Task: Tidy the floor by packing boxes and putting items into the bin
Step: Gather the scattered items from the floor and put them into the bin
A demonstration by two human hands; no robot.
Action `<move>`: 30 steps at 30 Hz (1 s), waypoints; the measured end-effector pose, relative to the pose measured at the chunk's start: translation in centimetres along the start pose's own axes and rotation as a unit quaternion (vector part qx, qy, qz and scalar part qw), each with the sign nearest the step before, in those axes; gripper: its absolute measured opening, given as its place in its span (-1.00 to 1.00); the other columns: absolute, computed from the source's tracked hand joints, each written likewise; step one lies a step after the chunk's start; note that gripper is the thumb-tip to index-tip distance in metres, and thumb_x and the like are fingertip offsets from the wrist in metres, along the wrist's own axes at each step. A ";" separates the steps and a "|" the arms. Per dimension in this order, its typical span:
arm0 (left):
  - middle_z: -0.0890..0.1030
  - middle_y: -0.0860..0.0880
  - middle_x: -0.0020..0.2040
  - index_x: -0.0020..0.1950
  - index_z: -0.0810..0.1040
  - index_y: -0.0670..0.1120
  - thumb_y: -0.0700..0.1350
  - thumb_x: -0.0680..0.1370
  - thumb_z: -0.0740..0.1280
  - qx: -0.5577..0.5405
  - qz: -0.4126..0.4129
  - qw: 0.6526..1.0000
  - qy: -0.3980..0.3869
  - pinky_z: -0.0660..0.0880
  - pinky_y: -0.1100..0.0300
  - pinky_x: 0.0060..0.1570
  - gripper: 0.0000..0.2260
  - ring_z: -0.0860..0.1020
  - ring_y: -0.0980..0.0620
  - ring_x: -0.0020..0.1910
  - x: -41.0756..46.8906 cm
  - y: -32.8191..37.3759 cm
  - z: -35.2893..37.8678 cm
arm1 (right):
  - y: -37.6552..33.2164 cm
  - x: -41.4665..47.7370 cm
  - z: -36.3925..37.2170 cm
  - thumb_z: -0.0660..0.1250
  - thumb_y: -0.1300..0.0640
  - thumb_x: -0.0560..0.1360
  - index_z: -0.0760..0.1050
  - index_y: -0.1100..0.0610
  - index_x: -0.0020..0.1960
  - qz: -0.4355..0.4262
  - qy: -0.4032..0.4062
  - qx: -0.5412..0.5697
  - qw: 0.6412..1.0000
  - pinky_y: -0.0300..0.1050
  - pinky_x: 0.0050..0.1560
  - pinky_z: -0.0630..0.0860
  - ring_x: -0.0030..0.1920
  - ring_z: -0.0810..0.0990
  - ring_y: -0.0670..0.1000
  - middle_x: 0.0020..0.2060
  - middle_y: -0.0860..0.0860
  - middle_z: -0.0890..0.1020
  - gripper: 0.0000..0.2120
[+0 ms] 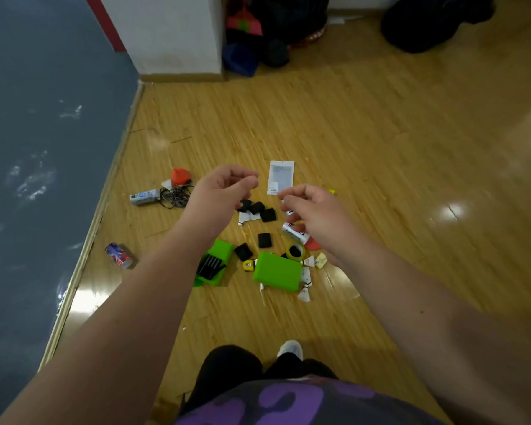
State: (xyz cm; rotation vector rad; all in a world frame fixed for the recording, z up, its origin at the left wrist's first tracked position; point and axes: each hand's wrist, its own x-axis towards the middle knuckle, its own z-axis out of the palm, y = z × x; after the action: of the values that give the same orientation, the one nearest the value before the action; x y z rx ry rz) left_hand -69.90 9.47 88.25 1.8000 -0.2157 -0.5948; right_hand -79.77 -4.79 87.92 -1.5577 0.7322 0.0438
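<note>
Litter lies on the wooden floor below my raised hands. An open green box (220,252) holds black pieces, and a closed green box (278,271) sits to its right. Several black pads (264,240) are scattered above them, next to a white packet (281,176), a yellow tape roll (295,251), a white tube (293,234) and shuttlecocks (304,295). My left hand (224,188) hovers over the pads, fingers loosely curled, nothing visible in it. My right hand (314,211) hovers beside it in the same way and covers part of the pile.
A crushed can (118,255) lies by the blue mat (28,148) on the left. A white bottle (143,197), tangled black cable (174,196) and orange item (181,176) lie further back. Dark bags (258,41) sit by a white pillar (172,35). My shoe (290,348) is below.
</note>
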 end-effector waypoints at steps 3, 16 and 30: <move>0.69 -0.02 -0.04 -0.08 0.62 0.08 -0.10 0.56 0.37 0.009 -0.013 1.000 0.002 0.50 0.24 -0.11 -0.92 0.59 0.17 -0.17 2.5 -0.6 1.0 | 0.7 2.9 -0.7 0.29 0.12 0.56 0.58 -0.01 -0.05 0.022 0.007 0.011 1.000 -0.28 -0.32 0.46 -0.33 0.55 -0.17 -0.19 -0.07 0.63 -0.89; 0.63 -0.05 -0.11 0.01 0.62 -0.06 -0.12 0.57 0.36 0.069 -0.076 0.986 -0.135 0.45 0.30 -0.18 -0.94 0.54 0.13 -0.19 18.9 -4.1 5.3 | 2.7 16.6 -1.0 0.29 0.10 0.57 0.58 -0.03 -0.05 0.099 0.081 0.047 0.991 -0.15 -0.23 0.50 -0.24 0.59 -0.09 -0.10 -0.03 0.66 -0.90; 0.58 0.01 -0.17 -0.15 0.54 0.09 -0.15 0.56 0.35 0.217 -0.165 0.945 -0.182 0.43 0.22 -0.26 -0.85 0.51 0.07 -0.22 35.9 -34.8 14.7 | 31.1 36.9 -0.3 0.22 0.08 0.62 0.52 -0.04 -0.03 0.222 0.097 -0.032 0.970 0.00 -0.27 0.37 -0.22 0.44 0.08 -0.14 0.13 0.53 -0.88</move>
State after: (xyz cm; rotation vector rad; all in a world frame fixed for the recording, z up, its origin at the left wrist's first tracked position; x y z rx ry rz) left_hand -51.88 -7.62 42.47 2.1579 -0.3155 -1.1972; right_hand -65.24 -18.67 44.00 -1.4446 1.2360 0.2509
